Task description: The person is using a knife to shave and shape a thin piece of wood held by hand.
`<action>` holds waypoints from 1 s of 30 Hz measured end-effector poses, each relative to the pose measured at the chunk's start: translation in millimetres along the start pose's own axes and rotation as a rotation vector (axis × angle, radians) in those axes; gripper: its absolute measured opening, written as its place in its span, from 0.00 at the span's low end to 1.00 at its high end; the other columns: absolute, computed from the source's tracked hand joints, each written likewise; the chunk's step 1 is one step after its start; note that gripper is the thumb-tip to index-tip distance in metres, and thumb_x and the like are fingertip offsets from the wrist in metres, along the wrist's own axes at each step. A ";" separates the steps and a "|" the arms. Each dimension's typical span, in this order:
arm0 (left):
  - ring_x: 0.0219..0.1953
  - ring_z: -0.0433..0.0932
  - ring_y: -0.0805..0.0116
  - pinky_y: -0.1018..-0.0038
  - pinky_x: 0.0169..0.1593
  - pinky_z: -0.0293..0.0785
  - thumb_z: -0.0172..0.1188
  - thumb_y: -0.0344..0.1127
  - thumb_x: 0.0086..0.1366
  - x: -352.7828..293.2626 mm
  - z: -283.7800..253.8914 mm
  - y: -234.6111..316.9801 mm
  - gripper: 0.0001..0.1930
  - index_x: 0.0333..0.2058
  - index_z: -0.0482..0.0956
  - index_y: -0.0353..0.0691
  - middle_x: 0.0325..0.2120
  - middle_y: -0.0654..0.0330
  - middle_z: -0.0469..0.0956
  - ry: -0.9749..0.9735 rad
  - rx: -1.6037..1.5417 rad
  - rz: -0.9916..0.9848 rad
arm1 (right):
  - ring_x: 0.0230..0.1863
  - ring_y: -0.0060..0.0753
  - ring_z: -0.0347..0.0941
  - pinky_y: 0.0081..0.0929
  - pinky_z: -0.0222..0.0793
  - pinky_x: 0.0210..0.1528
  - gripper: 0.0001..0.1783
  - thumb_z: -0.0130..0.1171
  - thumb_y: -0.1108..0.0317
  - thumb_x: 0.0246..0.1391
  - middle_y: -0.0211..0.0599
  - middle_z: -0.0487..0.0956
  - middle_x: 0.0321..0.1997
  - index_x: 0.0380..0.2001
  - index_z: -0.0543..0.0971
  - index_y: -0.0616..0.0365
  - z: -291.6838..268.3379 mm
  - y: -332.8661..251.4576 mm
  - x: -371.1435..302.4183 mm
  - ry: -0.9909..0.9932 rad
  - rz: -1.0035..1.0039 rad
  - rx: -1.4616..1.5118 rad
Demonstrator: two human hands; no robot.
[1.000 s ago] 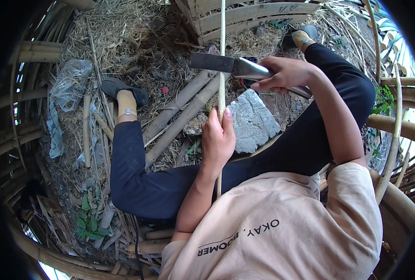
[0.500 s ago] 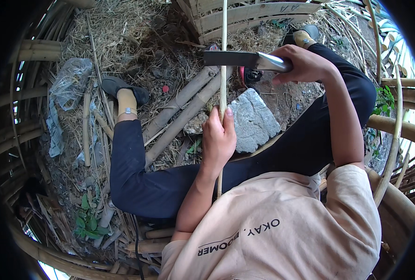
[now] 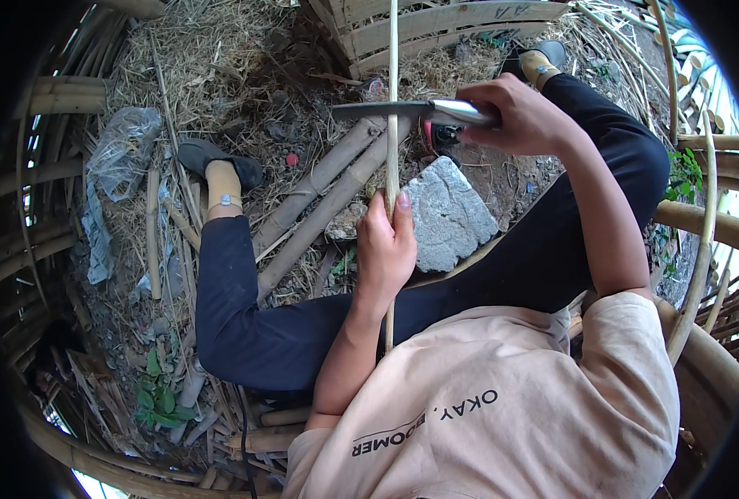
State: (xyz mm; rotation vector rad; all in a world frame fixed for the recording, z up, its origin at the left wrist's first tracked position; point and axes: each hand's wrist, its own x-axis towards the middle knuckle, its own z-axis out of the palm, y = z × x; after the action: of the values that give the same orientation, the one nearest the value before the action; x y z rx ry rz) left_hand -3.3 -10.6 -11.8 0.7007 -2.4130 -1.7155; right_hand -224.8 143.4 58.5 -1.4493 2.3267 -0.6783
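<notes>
Fingers of the left hand (image 3: 389, 256): closed around a slender pale stick (image 3: 393, 162), thumb on its right side.
Fingers of the right hand (image 3: 515, 116): wrapped on the metallic handle (image 3: 469, 113) of a knife (image 3: 365, 110), ahead and right of the left fingers.
Stick's long axis: through the left fingers, running out ahead of them and back toward the shirt (image 3: 502, 391).
Blade: leftward from the right fingers, nearly square across the stick beyond the left fingertips; contact cannot be told.
Nearer hand to the stick: left, gripping it.
Grey stone (image 3: 453, 216): just right of the left fingers.
</notes>
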 end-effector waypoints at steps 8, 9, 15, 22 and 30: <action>0.18 0.61 0.83 0.81 0.22 0.58 0.47 0.44 0.78 0.5 -0.8 -3.7 0.15 0.35 0.69 0.38 0.18 0.70 0.65 -0.057 -0.215 -0.072 | 0.28 0.51 0.80 0.46 0.74 0.32 0.08 0.65 0.68 0.45 0.42 0.79 0.21 0.31 0.78 0.54 24.1 4.3 8.4 0.233 0.107 -0.341; 0.18 0.60 0.84 0.82 0.21 0.57 0.47 0.44 0.78 0.3 -1.2 -3.2 0.15 0.35 0.69 0.39 0.19 0.70 0.65 -0.066 -0.249 -0.081 | 0.29 0.51 0.80 0.46 0.74 0.33 0.08 0.65 0.67 0.46 0.42 0.80 0.22 0.30 0.79 0.54 27.4 5.7 7.4 0.221 0.111 -0.267; 0.18 0.59 0.85 0.84 0.20 0.55 0.48 0.45 0.78 5.5 -11.2 -4.0 0.15 0.34 0.68 0.40 0.19 0.71 0.64 -0.014 -0.320 -0.075 | 0.29 0.51 0.80 0.45 0.76 0.35 0.12 0.70 0.59 0.46 0.43 0.82 0.24 0.29 0.83 0.55 39.4 1.1 9.7 0.147 0.045 -0.096; 0.18 0.72 0.68 0.67 0.26 0.68 0.49 0.40 0.76 11.1 -15.0 -11.7 0.15 0.34 0.72 0.34 0.16 0.60 0.72 0.069 -0.142 -0.062 | 0.28 0.51 0.80 0.44 0.75 0.33 0.13 0.71 0.58 0.44 0.42 0.80 0.21 0.27 0.82 0.56 53.6 -20.3 10.9 0.012 0.085 -0.071; 0.19 0.71 0.70 0.69 0.26 0.67 0.47 0.39 0.77 5.5 -7.7 -5.3 0.15 0.35 0.72 0.32 0.17 0.59 0.71 0.107 0.106 0.053 | 0.29 0.55 0.81 0.44 0.79 0.36 0.10 0.67 0.65 0.36 0.48 0.82 0.24 0.25 0.83 0.58 73.0 -14.2 15.6 -0.004 0.216 -0.220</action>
State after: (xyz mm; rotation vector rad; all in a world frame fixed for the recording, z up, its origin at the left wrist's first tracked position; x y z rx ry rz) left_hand -3.9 -21.0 -14.9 0.7144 -2.4404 -1.5002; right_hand -184.6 107.5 4.9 -1.2545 2.5715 -0.3693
